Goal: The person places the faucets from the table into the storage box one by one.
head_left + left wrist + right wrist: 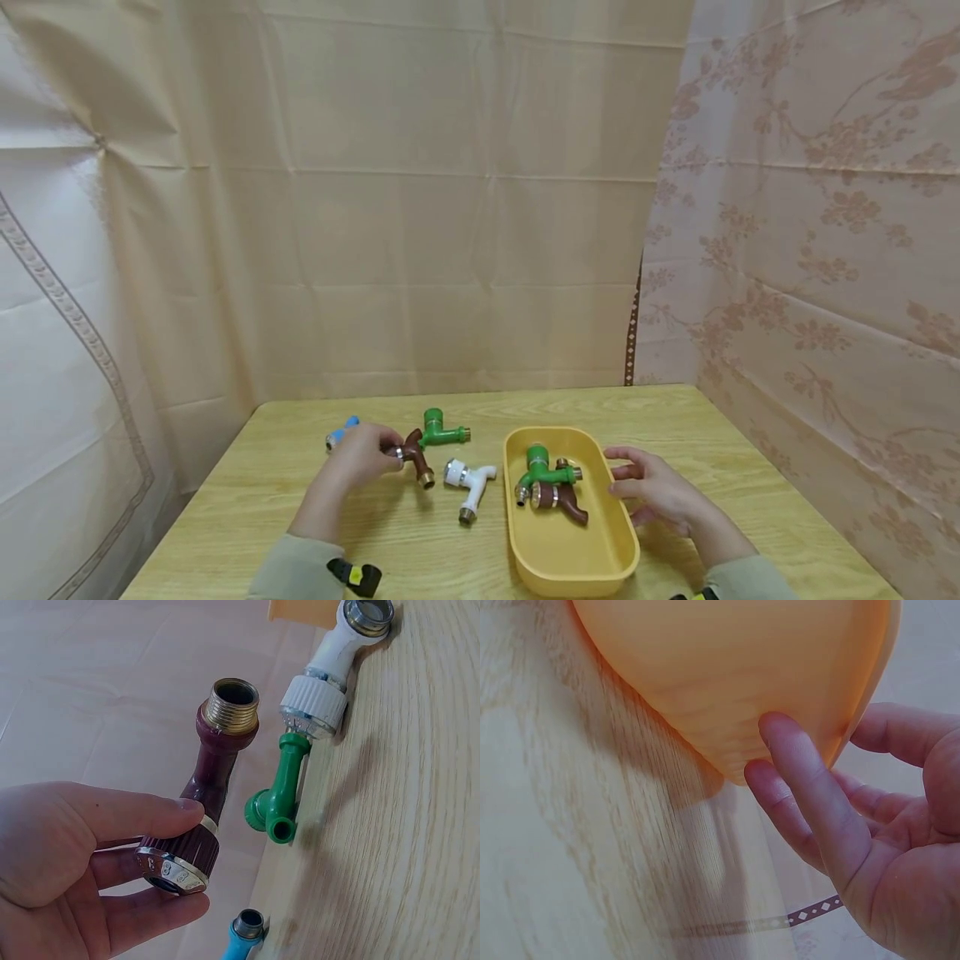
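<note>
My left hand (362,456) pinches a brown plastic tap (414,457) by its knob, between thumb and fingers. The left wrist view shows that tap (214,761) lifted over the table, its brass threaded end upward in that view. My right hand (660,493) is at the right side of a yellow tray (573,575), its fingers extended and loosely bent. In the right wrist view the fingertips lie against the tray's outer wall (727,645). Inside the tray, a green tap (542,473) lies across a brown tap (566,500), with another brass end partly hidden behind.
A white tap (472,483) lies on the wooden table (420,554) between my left hand and the tray. Farther back is another green tap (442,433), and a blue tap (347,427) sits partly behind my left hand. Curtains (465,208) hang behind the table and along both sides.
</note>
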Available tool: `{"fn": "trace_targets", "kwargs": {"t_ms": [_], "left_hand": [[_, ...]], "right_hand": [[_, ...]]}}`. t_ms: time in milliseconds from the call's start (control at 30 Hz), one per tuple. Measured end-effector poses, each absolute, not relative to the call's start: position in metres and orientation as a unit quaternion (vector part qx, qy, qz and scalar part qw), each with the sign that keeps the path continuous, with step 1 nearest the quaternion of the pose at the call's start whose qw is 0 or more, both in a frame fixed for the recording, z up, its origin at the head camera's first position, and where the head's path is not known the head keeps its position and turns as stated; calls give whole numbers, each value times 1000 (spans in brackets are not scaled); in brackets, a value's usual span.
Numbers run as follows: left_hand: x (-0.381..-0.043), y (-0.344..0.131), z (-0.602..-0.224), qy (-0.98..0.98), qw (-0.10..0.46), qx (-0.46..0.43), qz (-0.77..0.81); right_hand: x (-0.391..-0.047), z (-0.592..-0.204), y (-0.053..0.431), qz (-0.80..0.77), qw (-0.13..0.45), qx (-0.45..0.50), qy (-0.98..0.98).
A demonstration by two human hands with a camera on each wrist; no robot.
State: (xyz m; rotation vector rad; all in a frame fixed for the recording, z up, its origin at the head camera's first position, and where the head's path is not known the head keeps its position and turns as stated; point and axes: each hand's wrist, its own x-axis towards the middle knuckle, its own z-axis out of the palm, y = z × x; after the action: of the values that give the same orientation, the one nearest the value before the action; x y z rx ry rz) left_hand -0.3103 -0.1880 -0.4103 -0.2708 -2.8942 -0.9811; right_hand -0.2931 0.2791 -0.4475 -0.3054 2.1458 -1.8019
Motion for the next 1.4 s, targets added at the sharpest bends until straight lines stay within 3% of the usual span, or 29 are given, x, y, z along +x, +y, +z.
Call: {"fn": "trace_targets", "kwargs": {"t_ms": [1400], "left_hand": [[-316,-128,-396,-939,25,-176,-295]], "right_hand": [[-292,-446,279,-633,163,-112,749]]}}
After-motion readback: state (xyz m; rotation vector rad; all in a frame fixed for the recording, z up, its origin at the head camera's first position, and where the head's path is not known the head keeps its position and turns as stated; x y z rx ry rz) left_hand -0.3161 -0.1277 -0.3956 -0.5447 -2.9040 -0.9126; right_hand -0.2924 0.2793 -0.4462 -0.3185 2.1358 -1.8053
